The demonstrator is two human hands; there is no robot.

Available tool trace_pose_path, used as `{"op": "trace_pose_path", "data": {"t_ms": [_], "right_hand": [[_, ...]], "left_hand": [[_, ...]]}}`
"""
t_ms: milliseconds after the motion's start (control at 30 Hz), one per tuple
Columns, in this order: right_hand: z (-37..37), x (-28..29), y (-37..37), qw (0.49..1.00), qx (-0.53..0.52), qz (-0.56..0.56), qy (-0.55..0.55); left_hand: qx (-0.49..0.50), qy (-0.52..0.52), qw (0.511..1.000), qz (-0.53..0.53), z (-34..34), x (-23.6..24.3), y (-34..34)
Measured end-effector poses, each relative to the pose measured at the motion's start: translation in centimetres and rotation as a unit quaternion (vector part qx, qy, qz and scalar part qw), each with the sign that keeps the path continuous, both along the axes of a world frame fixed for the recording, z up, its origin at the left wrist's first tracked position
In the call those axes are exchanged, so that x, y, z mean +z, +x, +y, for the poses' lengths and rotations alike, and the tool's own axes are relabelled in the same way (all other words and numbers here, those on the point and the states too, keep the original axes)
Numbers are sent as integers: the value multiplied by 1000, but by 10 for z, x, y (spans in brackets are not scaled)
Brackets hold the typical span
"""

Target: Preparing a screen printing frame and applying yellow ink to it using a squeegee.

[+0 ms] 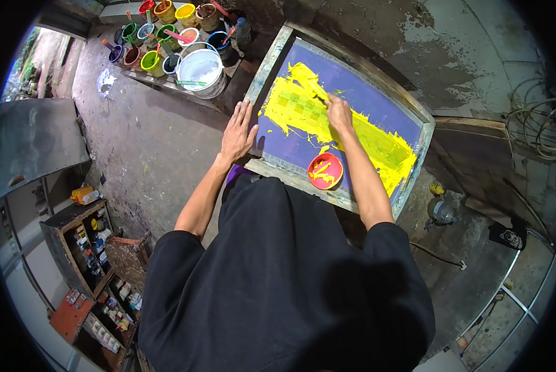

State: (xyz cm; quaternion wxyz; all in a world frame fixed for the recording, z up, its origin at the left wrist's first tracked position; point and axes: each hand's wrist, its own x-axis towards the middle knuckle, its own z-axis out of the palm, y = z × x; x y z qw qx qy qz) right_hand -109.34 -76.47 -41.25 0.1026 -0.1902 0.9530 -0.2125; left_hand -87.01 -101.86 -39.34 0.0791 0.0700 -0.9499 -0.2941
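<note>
The work piece is a wooden-framed printing screen (pixel 414 124) with a purple mesh, lying flat and at an angle in front of the person. A broad band of yellow paint (pixel 377 146) runs across the mesh from the upper left toward the lower right corner.

Left hand (pixel 237 133): open, fingers spread, palm pressed flat on the left rail of the frame. Judged from the posture, it acts as a brace — weight on the rail keeps the screen from sliding while the other hand works.

Right hand (pixel 338 113): closed around a small dark tool (pixel 320 98), too small to identify with certainty, its tip in the wet paint near the upper left of the yellow band. The forearm reaches straight out over the mesh.

A red bowl (pixel 325 171) with yellow paint residue sits on the mesh near the front rail, just beside the right forearm — close enough for refilling without shifting position.

Beyond the screen, at upper left, stands a cluster of paint pots (pixel 160 37) in several colours, most with a stirring stick, next to a large white bucket (pixel 200 69). A shelf unit (pixel 82 245) holding small containers stands at lower left.
</note>
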Motion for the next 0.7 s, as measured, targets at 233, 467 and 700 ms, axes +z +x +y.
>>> {"op": "trace_pose_path", "data": {"t_ms": [233, 467, 700], "right_hand": [[-6, 25, 56, 989, 128, -29, 68], [21, 38, 17, 999, 27, 22, -10], [25, 32, 61, 995, 16, -43, 85]], "left_hand": [[0, -15, 1000, -6, -2, -2, 2], [-2, -19, 1000, 1, -5, -1, -2], [-6, -16, 1000, -4, -6, -1, 2]]}}
